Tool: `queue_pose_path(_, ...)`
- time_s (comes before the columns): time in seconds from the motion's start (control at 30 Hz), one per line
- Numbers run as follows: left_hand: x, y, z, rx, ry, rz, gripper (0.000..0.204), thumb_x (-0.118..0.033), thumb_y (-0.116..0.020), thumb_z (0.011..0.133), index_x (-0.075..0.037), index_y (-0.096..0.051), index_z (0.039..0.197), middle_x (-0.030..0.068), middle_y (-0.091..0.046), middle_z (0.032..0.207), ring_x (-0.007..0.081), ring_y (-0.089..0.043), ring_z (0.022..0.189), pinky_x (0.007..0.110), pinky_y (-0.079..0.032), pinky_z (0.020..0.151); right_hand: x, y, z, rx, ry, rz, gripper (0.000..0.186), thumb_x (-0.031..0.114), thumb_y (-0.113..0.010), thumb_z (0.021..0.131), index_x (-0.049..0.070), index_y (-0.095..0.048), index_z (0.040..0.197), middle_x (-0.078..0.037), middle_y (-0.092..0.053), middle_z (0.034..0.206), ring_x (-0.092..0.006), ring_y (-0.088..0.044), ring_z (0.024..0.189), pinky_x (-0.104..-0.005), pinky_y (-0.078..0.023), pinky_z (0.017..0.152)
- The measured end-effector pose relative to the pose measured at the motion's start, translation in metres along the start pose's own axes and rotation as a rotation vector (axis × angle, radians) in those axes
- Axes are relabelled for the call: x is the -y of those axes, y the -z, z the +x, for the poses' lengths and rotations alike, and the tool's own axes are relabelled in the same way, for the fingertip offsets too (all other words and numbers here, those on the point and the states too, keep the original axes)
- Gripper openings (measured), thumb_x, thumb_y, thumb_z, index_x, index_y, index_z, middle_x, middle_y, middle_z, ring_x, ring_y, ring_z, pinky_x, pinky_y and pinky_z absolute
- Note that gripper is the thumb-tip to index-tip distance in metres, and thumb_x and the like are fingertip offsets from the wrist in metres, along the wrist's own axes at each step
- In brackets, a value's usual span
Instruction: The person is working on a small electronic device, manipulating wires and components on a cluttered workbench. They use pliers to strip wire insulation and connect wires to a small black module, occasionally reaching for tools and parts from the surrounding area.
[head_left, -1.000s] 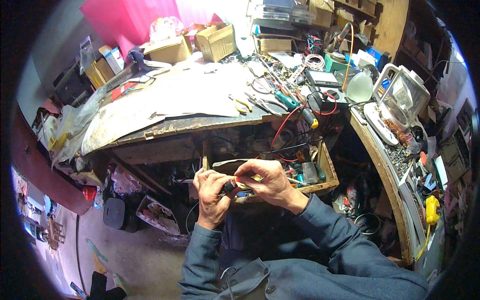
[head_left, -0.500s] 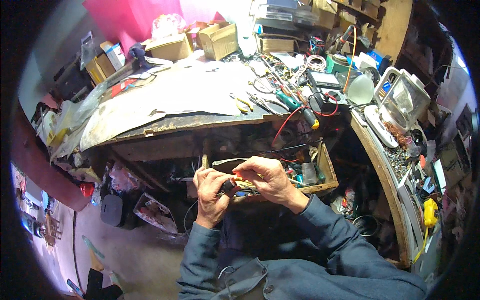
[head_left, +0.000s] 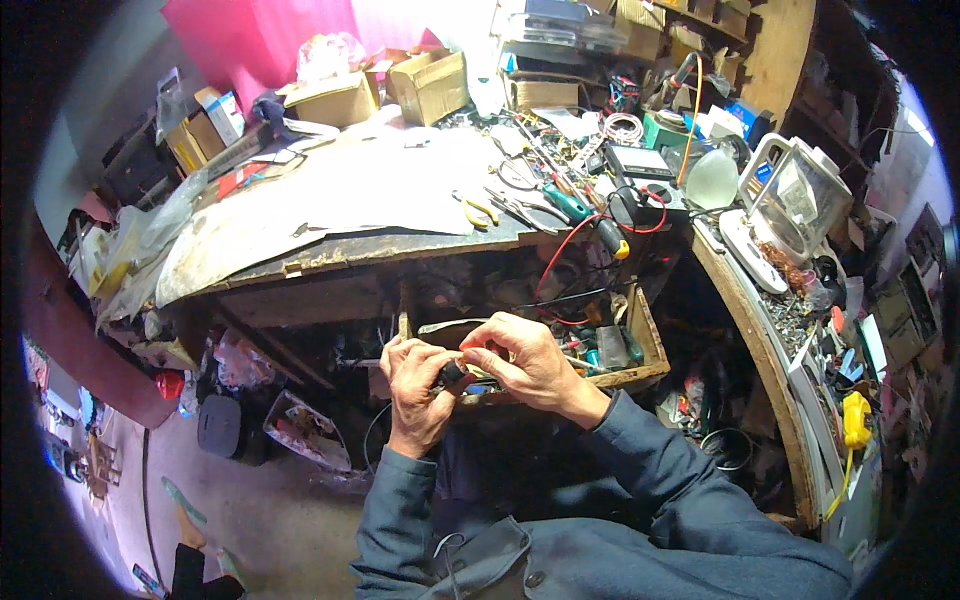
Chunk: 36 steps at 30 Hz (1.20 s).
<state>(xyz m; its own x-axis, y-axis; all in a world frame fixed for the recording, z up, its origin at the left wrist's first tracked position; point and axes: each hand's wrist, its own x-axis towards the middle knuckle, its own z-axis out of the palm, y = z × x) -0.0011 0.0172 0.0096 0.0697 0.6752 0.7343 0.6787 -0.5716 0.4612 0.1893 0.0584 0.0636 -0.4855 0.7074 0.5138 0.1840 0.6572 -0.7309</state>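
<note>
A person in a blue-grey jacket sits at a cluttered workbench, both hands raised together in front of an open wooden drawer [head_left: 640, 330]. The left hand [head_left: 415, 390] and the right hand [head_left: 530, 365] meet over a small dark object [head_left: 453, 375], which sits between them at the centre of the picture, just in front of the drawer's front edge. The left fingers [head_left: 425, 358] curl closed around the object's lower end from the 9 o'clock side, while the right fingers [head_left: 485, 355] pinch its upper end from the 3 o'clock side, thumb and fingertips pressed together on it. Only a short dark part of the object shows in the gap between the two hands; its exact kind cannot be told.

The drawer, at 3 o'clock from the hands, holds a jumble of tools and small parts. Above it, at 12 o'clock, the tabletop [head_left: 330, 200] is covered by a worn pale sheet. Yellow-handled pliers [head_left: 478, 208] lie on the sheet's right edge, and a green-handled screwdriver [head_left: 567, 203] rests just beside them amid loose tools. A red wire [head_left: 570, 245] trails from the tabletop down toward the drawer. Cardboard boxes [head_left: 430, 85] stand at the far edge of the tabletop near 12 o'clock. At 2 o'clock, on a side counter, stands a white appliance with a clear jug [head_left: 795, 200]. A yellow tool [head_left: 857, 420] lies at 4 o'clock, well apart from the hands.
</note>
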Motion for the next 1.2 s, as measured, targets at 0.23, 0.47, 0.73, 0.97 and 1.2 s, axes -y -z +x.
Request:
queue_pose_path(0.23,-0.002,0.0,0.0,0.014,0.001,0.023,0.029,-0.03,-0.082,0.077,-0.012,-0.073,0.098,0.0027,-0.066,0.093,0.0263,-0.056,0.102,0.049,-0.033,0.106,-0.007,-0.003,-0.002,-0.059,0.071,-0.056,0.009,0.009,-0.07,0.091,0.001,-0.065,0.091,-0.015,-0.063,0.083,-0.0291,-0.064,0.075,-0.0371,-0.051,0.067)
queue_pose_path(0.47,-0.003,0.001,-0.003,0.066,0.018,0.062,0.024,-0.017,-0.076,0.077,-0.012,-0.071,0.1,0.005,-0.063,0.085,0.0274,-0.059,0.093,0.049,-0.033,0.105,0.013,0.035,0.002,-0.087,0.069,-0.186,0.008,0.007,-0.07,0.09,0.001,-0.064,0.091,-0.015,-0.061,0.082,-0.0294,-0.064,0.073,-0.0386,-0.051,0.065)
queue_pose_path(0.73,-0.006,-0.004,0.002,0.123,0.017,0.138,0.023,-0.01,-0.069,0.077,-0.005,-0.068,0.099,0.0081,-0.063,0.084,0.0286,-0.059,0.093,0.047,-0.033,0.106,0.083,0.239,0.037,-0.162,0.303,-0.957,0.014,0.01,-0.069,0.086,0.001,-0.06,0.078,-0.02,-0.06,0.072,-0.0363,-0.064,0.068,-0.043,-0.05,0.063)
queue_pose_path(0.97,0.02,-0.014,-0.012,0.23,0.114,0.124,0.037,-0.006,-0.058,0.078,-0.001,-0.064,0.114,0.0122,-0.063,0.103,0.0313,-0.056,0.107,0.05,-0.027,0.117,0.225,0.407,-0.08,-0.259,-0.373,-1.461,0.021,0.019,-0.064,0.09,-0.002,-0.068,0.089,-0.015,-0.067,0.076,-0.0238,-0.066,0.067,-0.0387,-0.051,0.063)
queue_pose_path(1.2,0.003,-0.002,0.0,0.206,-0.061,0.15,0.036,-0.029,-0.066,0.085,-0.009,-0.072,0.115,0.0125,-0.068,0.089,0.0363,-0.062,0.095,0.052,-0.037,0.111,0.262,0.448,-0.254,-0.19,-1.269,-1.54,0.021,0.019,-0.073,0.079,0.0,-0.073,0.087,-0.018,-0.072,0.08,-0.0266,-0.069,0.072,-0.0396,-0.053,0.066)
